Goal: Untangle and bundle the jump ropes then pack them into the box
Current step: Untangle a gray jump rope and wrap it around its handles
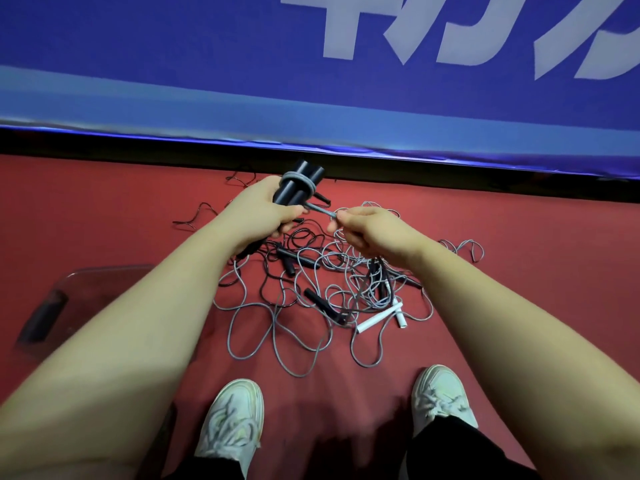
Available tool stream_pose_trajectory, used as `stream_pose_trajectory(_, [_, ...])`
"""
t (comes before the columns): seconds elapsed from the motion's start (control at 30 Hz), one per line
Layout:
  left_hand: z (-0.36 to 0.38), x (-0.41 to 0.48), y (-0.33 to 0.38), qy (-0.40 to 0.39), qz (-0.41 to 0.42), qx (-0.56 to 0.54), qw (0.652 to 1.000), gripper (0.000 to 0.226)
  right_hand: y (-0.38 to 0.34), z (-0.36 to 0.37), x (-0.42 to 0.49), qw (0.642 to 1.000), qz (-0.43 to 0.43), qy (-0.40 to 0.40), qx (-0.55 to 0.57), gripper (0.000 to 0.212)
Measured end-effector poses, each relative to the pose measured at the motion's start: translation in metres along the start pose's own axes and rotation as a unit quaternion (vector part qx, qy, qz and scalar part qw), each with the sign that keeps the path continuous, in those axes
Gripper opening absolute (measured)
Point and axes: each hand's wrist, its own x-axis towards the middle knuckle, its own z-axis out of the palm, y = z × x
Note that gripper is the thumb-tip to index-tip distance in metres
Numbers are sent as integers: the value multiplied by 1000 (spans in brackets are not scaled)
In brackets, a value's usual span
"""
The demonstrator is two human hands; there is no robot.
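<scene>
Over the red floor, on my feed, both hands are up front above the pile. Left hand grips a pair of black handles side by side, fingers curled round their lower part, tops pointing up and away. A grey cord is looped a few turns around the two handles near the top. Right hand pinches that same cord between thumb and fingertips just beside the left hand, and the short stretch between them is taut. Below the hands I see the tangle of jump ropes on the floor, grey and black cords crossing, with loose black grips in it (count unclear, some half buried) and white handles at its right edge. Clear box sits on the floor left of the pile, partly hidden behind the left forearm; a dark shape shows through it, can't tell what. White sneakers are at the bottom, on the near side of the pile. Blue banner with white lettering runs along the far edge of the floor.
</scene>
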Motion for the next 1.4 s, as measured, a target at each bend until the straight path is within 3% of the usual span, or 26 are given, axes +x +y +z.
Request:
stream_pose_trajectory(0.07, [3,1,0,24,2,43,999,23,-8,2,0,997,27,28,-61,33])
stream_pose_trajectory(0.13, [4,0,0,16,-12,57,998,21,-14,1,-1,972,17,88,-218,27])
stream_pose_trajectory(0.23, [3,-2,2,-45,-88,-153,983,12,-14,-4,-5,858,-87,176,-474,30])
stream_pose_trajectory(0.3, [1,-2,5,-61,-121,-262,956,9,-13,-6,-7,809,-147,207,-530,27])
stream_pose_trajectory(0.33, [0,0,5,-60,-120,-265,955,9,-11,-7,-5,807,-146,209,-532,26])
stream_pose_trajectory(0.37, [-1,2,6,-58,-112,-241,962,10,-7,-8,-3,835,-126,191,-501,25])
stream_pose_trajectory(0.43, [0,4,9,-45,-71,-110,990,11,3,-6,-2,953,-48,74,-291,22])
stream_pose_trajectory(0.47, [2,5,11,-36,-49,-33,998,10,7,-2,-2,986,-16,16,-163,22])
stream_pose_trajectory(0.5, [4,6,14,-26,-32,26,999,11,12,1,-2,998,1,-19,-65,22])
stream_pose_trajectory(0.57, [7,10,21,-8,-9,69,998,11,17,5,-2,999,4,-32,-1,22])
stream_pose_trajectory(0.67, [1,21,40,26,15,61,998,13,20,2,-1,1000,-19,-15,1,21])
stream_pose_trajectory(0.77, [-16,33,65,55,31,-10,998,21,19,-15,-3,989,14,41,-140,20])
stream_pose_trajectory(0.87, [-25,34,88,62,34,-39,997,20,16,-59,-4,926,105,166,-323,30])
stream_pose_trajectory(0.93, [-25,35,96,77,26,-32,996,18,-6,-86,-8,890,139,227,-369,30])
stream_pose_trajectory(1.0, [-22,38,101,117,11,-29,993,16,-49,-102,-10,920,99,288,-246,28])
stream_pose_trajectory(1.07, [-18,40,109,152,1,-57,987,14,-100,-108,-22,935,-12,348,-70,23])
stream_pose_trajectory(1.1, [-17,41,112,168,-2,-81,982,17,-123,-109,-28,923,-72,375,-51,17])
stream_pose_trajectory(1.13, [-17,43,114,183,-4,-105,977,21,-138,-111,-32,906,-122,391,-102,13])
stream_pose_trajectory(1.2, [-20,43,115,213,-8,-126,969,19,-139,-114,-38,881,-128,356,-286,18])
stream_pose_trajectory(1.27, [-21,37,112,209,-19,-117,971,15,-106,-116,-40,863,23,239,-445,28])
stream_pose_trajectory(1.33, [-15,31,107,159,-21,-76,984,15,-61,-106,-44,817,217,86,-528,35])
stream_pose_trajectory(1.37, [-9,27,105,132,-20,-53,990,12,-43,-98,-45,804,253,35,-538,43])
stream_pose_trajectory(1.4, [-2,25,103,107,-18,-34,993,13,-33,-90,-43,820,240,13,-519,55])
